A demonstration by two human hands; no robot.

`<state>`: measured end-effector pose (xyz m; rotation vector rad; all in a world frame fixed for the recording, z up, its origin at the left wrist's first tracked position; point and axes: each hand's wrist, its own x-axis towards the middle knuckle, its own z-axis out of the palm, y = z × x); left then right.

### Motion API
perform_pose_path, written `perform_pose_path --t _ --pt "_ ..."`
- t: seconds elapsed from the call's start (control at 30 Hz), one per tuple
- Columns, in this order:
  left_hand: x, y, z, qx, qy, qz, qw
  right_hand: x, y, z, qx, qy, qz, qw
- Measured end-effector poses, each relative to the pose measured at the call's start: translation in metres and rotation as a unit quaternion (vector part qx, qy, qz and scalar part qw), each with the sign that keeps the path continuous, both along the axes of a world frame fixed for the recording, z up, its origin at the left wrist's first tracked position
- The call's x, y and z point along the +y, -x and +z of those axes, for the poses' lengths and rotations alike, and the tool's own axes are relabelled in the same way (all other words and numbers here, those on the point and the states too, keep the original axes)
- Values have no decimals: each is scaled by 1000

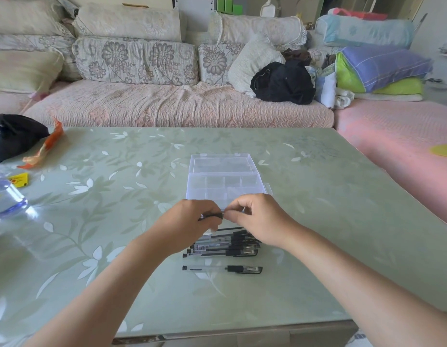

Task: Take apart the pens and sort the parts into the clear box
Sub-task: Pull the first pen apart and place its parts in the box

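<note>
Just beyond the hands, the box (225,181) is clear plastic; under them, pens (225,246) look glossy plastic on a shiny, glassy table (317,221).

Your left hand (192,221) and right hand (257,219) pinch one pen (213,216) between them, just before the open clear box (225,181). Nearer you than the box lies a pile of pens (222,246); one single pen (222,269) lies nearest you.

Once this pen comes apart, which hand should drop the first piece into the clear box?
Probably the right hand. It sits directly at the clear box near edge, pinching the pen at its box-side end, while the left hand has its grip on the dark section, further left.
</note>
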<state>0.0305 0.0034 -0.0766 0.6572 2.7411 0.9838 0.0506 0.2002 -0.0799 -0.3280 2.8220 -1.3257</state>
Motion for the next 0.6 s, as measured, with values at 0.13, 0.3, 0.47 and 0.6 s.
perform_pose_path --t 0.13,0.3,0.47,0.6 --pt "0 -2 2 23 34 11 999 3 2 0 -10 -30 6 999" --pt "2 0 0 13 18 7 1000 5 2 -1 10 -45 6 999" --pt "1 0 -1 4 5 2 1000 4 7 -7 -1 -85 8 996" --pt "2 0 -1 13 10 4 1000 3 5 -6 -14 -71 6 997"
